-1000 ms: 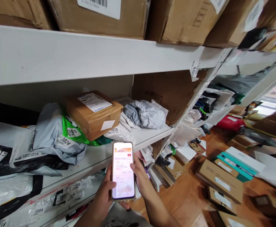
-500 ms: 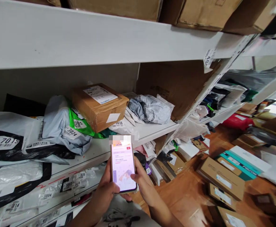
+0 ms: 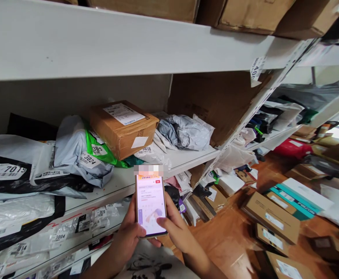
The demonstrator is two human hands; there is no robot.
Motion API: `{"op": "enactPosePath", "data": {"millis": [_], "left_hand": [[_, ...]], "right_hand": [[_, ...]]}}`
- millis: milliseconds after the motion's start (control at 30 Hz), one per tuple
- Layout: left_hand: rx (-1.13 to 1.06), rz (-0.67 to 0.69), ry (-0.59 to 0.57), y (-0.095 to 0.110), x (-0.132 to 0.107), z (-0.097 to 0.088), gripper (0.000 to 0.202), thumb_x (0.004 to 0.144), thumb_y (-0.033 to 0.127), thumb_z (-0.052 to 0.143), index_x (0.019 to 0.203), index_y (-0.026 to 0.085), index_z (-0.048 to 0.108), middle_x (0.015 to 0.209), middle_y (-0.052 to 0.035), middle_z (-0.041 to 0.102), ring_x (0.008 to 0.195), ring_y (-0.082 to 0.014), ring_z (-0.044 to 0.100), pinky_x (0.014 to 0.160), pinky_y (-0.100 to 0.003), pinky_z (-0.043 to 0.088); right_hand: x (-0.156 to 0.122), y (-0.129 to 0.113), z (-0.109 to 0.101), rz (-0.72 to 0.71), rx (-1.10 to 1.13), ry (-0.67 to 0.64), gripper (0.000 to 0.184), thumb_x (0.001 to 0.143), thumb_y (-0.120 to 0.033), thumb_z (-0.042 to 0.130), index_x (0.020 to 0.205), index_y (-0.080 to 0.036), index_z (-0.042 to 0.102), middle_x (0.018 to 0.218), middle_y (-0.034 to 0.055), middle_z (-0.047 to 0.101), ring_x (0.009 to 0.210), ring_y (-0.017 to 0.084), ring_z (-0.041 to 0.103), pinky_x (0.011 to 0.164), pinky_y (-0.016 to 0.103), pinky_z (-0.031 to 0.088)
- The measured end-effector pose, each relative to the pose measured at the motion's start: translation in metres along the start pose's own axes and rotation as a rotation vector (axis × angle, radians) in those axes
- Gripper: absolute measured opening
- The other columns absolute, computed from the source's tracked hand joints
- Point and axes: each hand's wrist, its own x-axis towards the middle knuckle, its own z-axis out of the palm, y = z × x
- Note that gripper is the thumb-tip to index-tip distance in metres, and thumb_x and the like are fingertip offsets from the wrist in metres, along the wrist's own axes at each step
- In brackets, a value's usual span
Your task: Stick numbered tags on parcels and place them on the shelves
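Held upright in front of me is a smartphone (image 3: 150,205) with a lit white and pink screen; its top strip is blurred out. My left hand (image 3: 131,223) is wrapped round the phone's left side, its thumb at the lower left edge. On the other side my right hand (image 3: 173,223) grips the right edge, with the thumb over the lower right of the screen. Just beyond the phone, a shelf holds a brown cardboard box (image 3: 124,130), a grey mailer bag marked 3024 (image 3: 82,149), a green bag (image 3: 98,149) and a crumpled grey bag (image 3: 187,131).
Black-and-white mailers (image 3: 9,170) lie on the shelf at left. A lower shelf carries clear labelled bags (image 3: 59,236). Cardboard boxes (image 3: 271,217) and a teal-and-white box (image 3: 300,199) lie on the wooden floor at right. A perforated shelf post (image 3: 253,102) slants upward there.
My right thumb has moved left, from the phone's edge onto the screen. The phone stays in both hands, and the view has shifted slightly.
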Motion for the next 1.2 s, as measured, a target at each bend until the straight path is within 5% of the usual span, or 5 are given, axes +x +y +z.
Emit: {"op": "enactPosePath", "data": {"millis": [233, 467, 733, 967, 1200], "left_hand": [[0.005, 0.025, -0.016, -0.001, -0.001, -0.002, 0.100, 0.061, 0.016, 0.054, 0.151, 0.028, 0.013, 0.131, -0.0129, 0.057, 0.102, -0.0355, 0.061, 0.054, -0.034, 0.059], [0.024, 0.009, 0.025, 0.000, 0.000, 0.002, 0.107, 0.060, 0.018, 0.057, 0.152, 0.030, 0.004, 0.138, -0.0125, 0.050, 0.110, -0.0367, 0.056, 0.055, -0.034, 0.060], [0.138, -0.002, 0.178, -0.004, 0.004, 0.002, 0.089, 0.080, 0.035, 0.063, 0.152, 0.028, 0.011, 0.139, -0.0164, 0.049, 0.102, -0.0345, 0.060, 0.047, -0.031, 0.058], [0.144, -0.010, 0.106, -0.013, 0.002, -0.008, 0.099, 0.065, 0.014, 0.058, 0.152, 0.030, 0.014, 0.145, -0.0096, 0.043, 0.113, -0.0362, 0.054, 0.056, -0.035, 0.061], [0.091, -0.034, 0.051, -0.010, -0.003, -0.006, 0.100, 0.061, 0.016, 0.054, 0.152, 0.029, 0.015, 0.146, -0.0100, 0.043, 0.117, -0.0370, 0.052, 0.061, -0.036, 0.061]], "right_hand": [[-0.001, -0.001, 0.006, -0.014, 0.029, -0.074, 0.067, 0.076, -0.032, 0.066, 0.137, -0.030, 0.040, 0.105, 0.0046, 0.063, 0.075, 0.018, 0.057, 0.055, 0.027, 0.049], [0.002, 0.008, 0.002, -0.021, -0.005, 0.050, 0.048, 0.084, -0.026, 0.055, 0.132, -0.031, 0.050, 0.115, 0.0020, 0.062, 0.097, 0.020, 0.058, 0.085, 0.033, 0.050], [0.007, 0.008, 0.003, 0.007, 0.137, 0.046, 0.044, 0.082, -0.035, 0.059, 0.125, -0.028, 0.056, 0.107, 0.0019, 0.066, 0.084, 0.018, 0.059, 0.067, 0.026, 0.048], [0.033, 0.002, -0.001, -0.014, 0.131, 0.204, 0.037, 0.083, -0.050, 0.060, 0.101, -0.020, 0.070, 0.090, 0.0034, 0.070, 0.075, 0.017, 0.059, 0.067, 0.025, 0.045], [0.043, -0.005, 0.001, 0.007, 0.064, 0.266, 0.043, 0.084, -0.058, 0.057, 0.083, -0.017, 0.070, 0.073, 0.0035, 0.067, 0.058, 0.014, 0.053, 0.054, 0.025, 0.042]]}}
